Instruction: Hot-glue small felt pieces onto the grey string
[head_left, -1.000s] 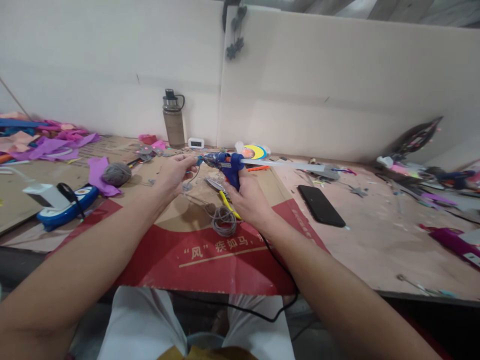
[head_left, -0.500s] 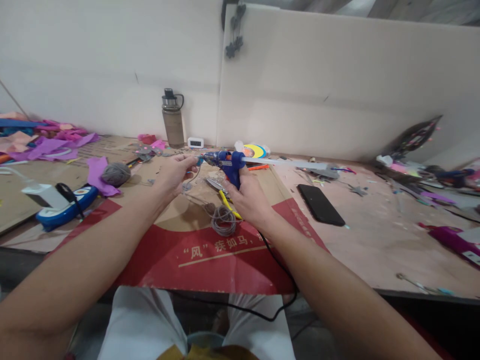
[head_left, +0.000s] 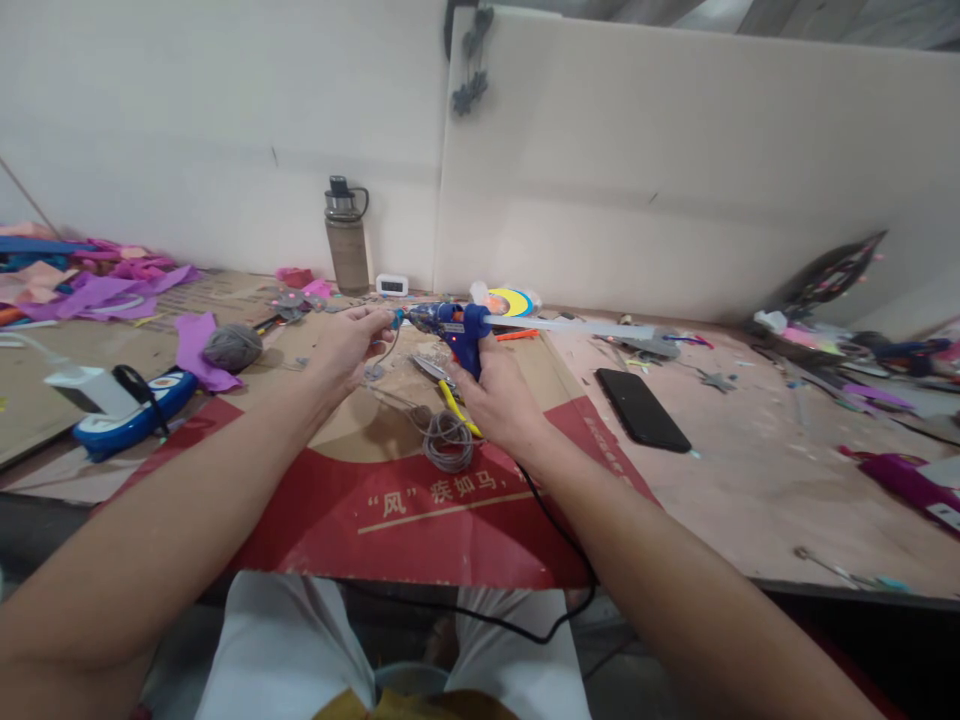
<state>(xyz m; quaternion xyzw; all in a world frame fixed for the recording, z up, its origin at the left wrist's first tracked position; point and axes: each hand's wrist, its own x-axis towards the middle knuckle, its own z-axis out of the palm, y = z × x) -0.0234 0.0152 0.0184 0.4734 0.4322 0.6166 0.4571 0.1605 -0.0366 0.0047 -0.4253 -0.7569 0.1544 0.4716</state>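
My right hand [head_left: 504, 395] is wrapped round the handle of a blue hot glue gun [head_left: 466, 340]. A long whitish glue stick [head_left: 570, 325] sticks out of its back, and its nozzle points left. In a pinch, my left hand [head_left: 356, 345] holds a small teal piece [head_left: 397, 318] right by the nozzle; whether the two touch I cannot tell. A thin grey yarn hangs from the pinched piece. Under the hands lie yellow-handled pliers [head_left: 456, 405] and a loose coil of grey yarn [head_left: 448, 442] on a red and brown cardboard sheet [head_left: 315, 520].
A black phone [head_left: 643, 410] lies to the right. At the back stand a bottle [head_left: 348, 245] and a small white clock [head_left: 391, 286]. On the left are a grey yarn ball [head_left: 232, 347] and a blue power strip [head_left: 176, 395]. The glue gun's black cord [head_left: 551, 515] hangs over the table edge.
The teal piece at my left fingertips has shifted slightly and shows a little more beside the nozzle. Both hands otherwise keep their places.
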